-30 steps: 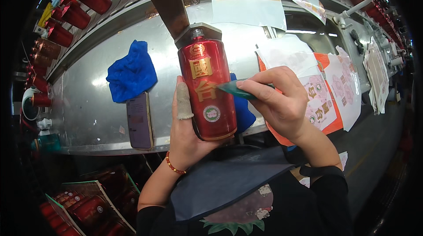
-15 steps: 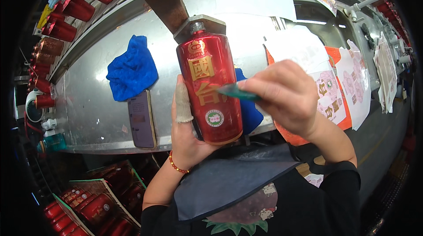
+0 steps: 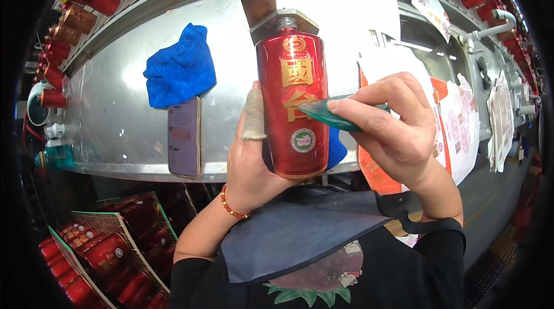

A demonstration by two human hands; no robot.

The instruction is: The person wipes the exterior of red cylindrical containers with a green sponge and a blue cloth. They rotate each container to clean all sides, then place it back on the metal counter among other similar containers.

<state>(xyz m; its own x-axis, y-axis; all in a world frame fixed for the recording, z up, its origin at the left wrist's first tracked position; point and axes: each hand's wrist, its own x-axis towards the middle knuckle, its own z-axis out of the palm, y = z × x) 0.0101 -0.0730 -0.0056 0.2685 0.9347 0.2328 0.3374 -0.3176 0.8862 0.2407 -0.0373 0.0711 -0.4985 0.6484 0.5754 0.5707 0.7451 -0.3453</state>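
My left hand (image 3: 247,156) supports a glossy red bottle (image 3: 278,130) by its left side and base; a beige cloth finger cover sits on the thumb. The bottle has gold raised characters, a gold emblem and a round white-and-green sticker low on its front. Its bare glass neck lies against a bracket (image 3: 309,19) on a brown post. In my right hand (image 3: 401,127) a translucent green scraper (image 3: 343,118) is pinched between thumb and fingers. The scraper's tip is at the lower gold character, and whether it touches is hard to tell.
On the metal table (image 3: 109,136) lie a crumpled blue cloth (image 3: 180,69) and a phone (image 3: 184,141). Another blue cloth (image 3: 337,150) shows behind the bottle. To the right are sticker sheets (image 3: 460,115) and an orange sheet (image 3: 375,165). Red bottles (image 3: 107,254) fill a crate at lower left.
The view has shifted, and the bottle stands more upright in it. The green scraper stays at the lower gold character, its broad face now showing more.
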